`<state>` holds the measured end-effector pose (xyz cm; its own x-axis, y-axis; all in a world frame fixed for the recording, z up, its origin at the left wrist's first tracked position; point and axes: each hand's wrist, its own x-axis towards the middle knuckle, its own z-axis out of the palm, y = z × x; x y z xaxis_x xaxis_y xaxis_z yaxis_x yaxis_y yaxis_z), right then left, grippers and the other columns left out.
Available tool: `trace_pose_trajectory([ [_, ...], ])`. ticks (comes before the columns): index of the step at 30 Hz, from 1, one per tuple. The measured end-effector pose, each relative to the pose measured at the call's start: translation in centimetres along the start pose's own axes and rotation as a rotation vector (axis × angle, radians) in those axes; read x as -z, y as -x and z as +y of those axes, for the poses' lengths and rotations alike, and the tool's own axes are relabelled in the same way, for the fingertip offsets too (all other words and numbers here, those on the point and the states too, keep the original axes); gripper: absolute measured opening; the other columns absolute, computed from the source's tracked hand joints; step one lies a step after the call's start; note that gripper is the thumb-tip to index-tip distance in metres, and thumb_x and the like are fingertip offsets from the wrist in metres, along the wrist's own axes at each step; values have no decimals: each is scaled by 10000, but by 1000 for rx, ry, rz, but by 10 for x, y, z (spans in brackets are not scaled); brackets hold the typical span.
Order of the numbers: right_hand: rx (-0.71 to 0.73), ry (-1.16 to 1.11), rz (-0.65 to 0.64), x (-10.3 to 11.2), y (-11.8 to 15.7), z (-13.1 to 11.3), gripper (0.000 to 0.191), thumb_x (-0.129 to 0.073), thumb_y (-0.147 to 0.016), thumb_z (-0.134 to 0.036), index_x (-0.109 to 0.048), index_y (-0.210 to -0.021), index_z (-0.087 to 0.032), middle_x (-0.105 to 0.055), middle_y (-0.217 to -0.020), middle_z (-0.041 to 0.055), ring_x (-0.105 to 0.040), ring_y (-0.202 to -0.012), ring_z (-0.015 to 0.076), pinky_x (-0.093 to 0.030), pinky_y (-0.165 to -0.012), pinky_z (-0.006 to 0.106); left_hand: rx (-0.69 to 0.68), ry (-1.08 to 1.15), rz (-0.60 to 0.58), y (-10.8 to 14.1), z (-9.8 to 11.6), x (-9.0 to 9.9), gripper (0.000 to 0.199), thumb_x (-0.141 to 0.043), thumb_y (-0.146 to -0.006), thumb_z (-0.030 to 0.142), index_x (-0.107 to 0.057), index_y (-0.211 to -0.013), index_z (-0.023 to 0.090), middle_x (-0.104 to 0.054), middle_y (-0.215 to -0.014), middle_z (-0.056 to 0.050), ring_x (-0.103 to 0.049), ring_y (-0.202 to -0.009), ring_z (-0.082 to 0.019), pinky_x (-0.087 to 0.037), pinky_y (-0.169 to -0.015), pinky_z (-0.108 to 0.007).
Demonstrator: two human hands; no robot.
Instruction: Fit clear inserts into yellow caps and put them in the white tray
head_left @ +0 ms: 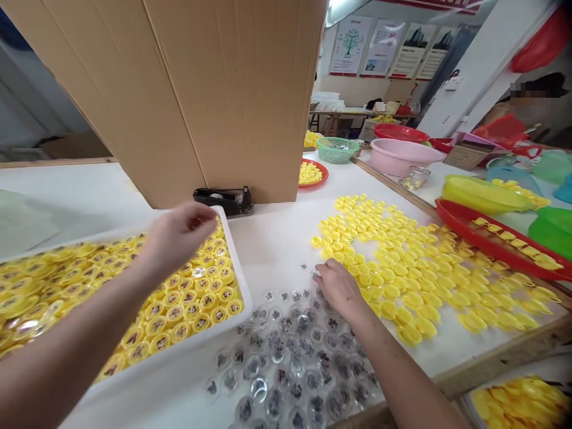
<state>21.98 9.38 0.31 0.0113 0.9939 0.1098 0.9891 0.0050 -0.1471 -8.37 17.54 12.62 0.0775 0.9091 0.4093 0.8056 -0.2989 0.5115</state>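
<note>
My left hand (179, 235) is over the right part of a white tray (236, 262), its fingers curled together. Whatever they may hold is hidden. Rows of round yellow pieces (181, 328) with small printed pictures fill the tray. On the table, my right hand (337, 286) has its fingertips closed at a small clear plastic dome (314, 273). Many more clear domes (274, 402) with dark prints lie spread below and left of that hand. To its right, plain yellow round pieces (388, 262) cover the white tabletop in a loose layer.
A large cardboard box (241, 101) stands behind the tray, with a black tape dispenser (226, 201) at its foot. Beyond are a green basket (338, 150), a pink basin (402, 156) and a red tray (491, 238). Someone sits at the far right.
</note>
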Motion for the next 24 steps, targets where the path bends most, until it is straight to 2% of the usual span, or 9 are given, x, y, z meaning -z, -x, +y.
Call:
trace_pose_trajectory([
  [3,4,74,-77,0,-10,-6,112,-605,-862,-232,-636,-821,-132,-595,-914,75,-559,-885,207,-444,-773,336,-156,134,-334,17,47,-38,257,-535,-785,337,-668,-929,171,-683,-819,-17,-598,-683,-131,-479,-659,-237],
  [6,19,102,-128,2,-5,-7,139,-577,-891,-259,-630,-874,-131,-604,-939,56,-561,-894,199,-441,-799,367,-212,106,-523,19,73,-83,224,-517,-797,278,-663,-938,183,-684,-898,-41,-618,-785,-172,-479,-741,-277],
  [9,56,86,-165,6,11,-6,115,-583,-866,-203,-670,-841,-131,-622,-891,84,-567,-893,215,-418,-805,335,-210,75,-603,6,88,-135,239,-544,-799,240,-647,-1008,185,-683,-930,-50,-628,-844,-191,-487,-784,-296],
  [12,80,54,-177,7,28,-5,121,-595,-840,-181,-706,-816,-142,-633,-858,108,-573,-895,240,-403,-790,317,-192,37,-640,-11,99,-185,322,-565,-850,285,-568,-1148,165,-624,-1090,-82,-602,-955,-208,-492,-845,-376],
  [15,100,10,-171,2,42,-4,104,-634,-825,-219,-719,-841,-162,-641,-872,98,-571,-913,256,-399,-792,331,-185,2,-652,-23,107,-225,357,-540,-885,328,-521,-1199,158,-545,-1207,-102,-565,-1033,-223,-489,-865,-443],
  [19,118,-91,-148,-7,53,0,60,-680,-795,-214,-720,-807,-173,-645,-856,81,-569,-895,246,-394,-790,335,-167,-24,-672,-25,112,-252,328,-530,-892,320,-535,-1182,169,-547,-1206,-98,-568,-1021,-214,-496,-860,-427],
  [21,110,-165,-122,-10,56,2,37,-682,-782,-176,-714,-768,-163,-641,-841,81,-565,-874,244,-392,-779,340,-144,-27,-683,-22,110,-256,314,-526,-894,320,-543,-1169,170,-556,-1191,-95,-574,-1006,-207,-500,-851,-417],
  [24,96,-312,-73,-9,60,3,68,-684,-743,-96,-691,-708,-154,-629,-808,70,-558,-837,235,-387,-763,341,-99,-12,-690,-17,106,-251,299,-523,-896,323,-553,-1150,169,-568,-1166,-91,-582,-980,-198,-509,-832,-401],
])
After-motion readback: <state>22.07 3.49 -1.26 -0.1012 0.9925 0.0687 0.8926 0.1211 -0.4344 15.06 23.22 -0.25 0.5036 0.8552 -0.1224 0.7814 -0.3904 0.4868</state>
